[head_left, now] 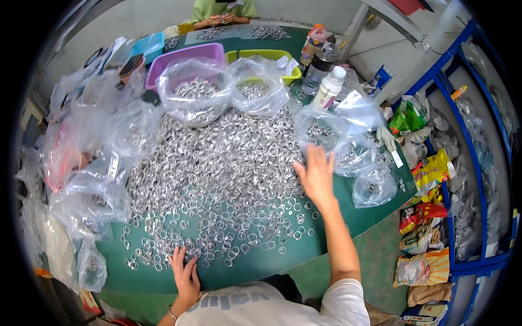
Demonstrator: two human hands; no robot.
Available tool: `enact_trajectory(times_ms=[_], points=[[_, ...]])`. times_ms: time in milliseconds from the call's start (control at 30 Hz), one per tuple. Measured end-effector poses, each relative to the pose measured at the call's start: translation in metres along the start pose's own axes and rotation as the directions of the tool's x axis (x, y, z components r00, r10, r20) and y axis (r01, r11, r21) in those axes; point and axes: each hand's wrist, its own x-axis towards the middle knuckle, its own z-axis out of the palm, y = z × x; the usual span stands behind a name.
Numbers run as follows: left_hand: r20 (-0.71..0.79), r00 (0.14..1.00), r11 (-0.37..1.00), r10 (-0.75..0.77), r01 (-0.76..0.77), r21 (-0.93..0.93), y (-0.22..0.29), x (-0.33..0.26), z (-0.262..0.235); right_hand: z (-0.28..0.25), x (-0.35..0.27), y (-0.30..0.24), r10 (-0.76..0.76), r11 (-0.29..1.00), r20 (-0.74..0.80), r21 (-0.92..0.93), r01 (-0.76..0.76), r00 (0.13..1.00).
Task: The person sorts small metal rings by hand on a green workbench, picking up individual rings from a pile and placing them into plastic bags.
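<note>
A large heap of small silver metal rings [223, 174] covers the green table [261, 263]. My left hand [185, 274] lies flat near the front edge, fingers spread, its fingertips touching the nearest rings. My right hand [316, 175] is stretched out over the right side of the heap, palm down and fingers apart, holding nothing. Just beyond it lie clear plastic bags [348, 138] with rings in them.
Clear bags of rings [81, 201] crowd the left side. A purple bin [187, 57] and a yellow-green tray [266, 56] stand at the back, with bottles [328, 87] to the right. Another person's hands [220, 20] work at the far end. Blue shelving [478, 179] stands at the right.
</note>
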Motion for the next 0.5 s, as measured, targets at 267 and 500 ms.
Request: enact_trajectory(times_ms=[267, 500], points=[[-0.029, 0.999, 0.998, -0.034, 0.036, 0.049, 0.008, 0.006, 0.005, 0.005, -0.003, -0.002, -0.053, 0.996, -0.061, 0.071, 0.058, 0.997], [-0.099, 0.995, 0.998, -0.006, 0.013, 0.065, -0.004, 0.0, 0.011, 0.003, -0.016, -0.024, -0.122, 0.992, -0.088, 0.001, 0.123, 0.989]])
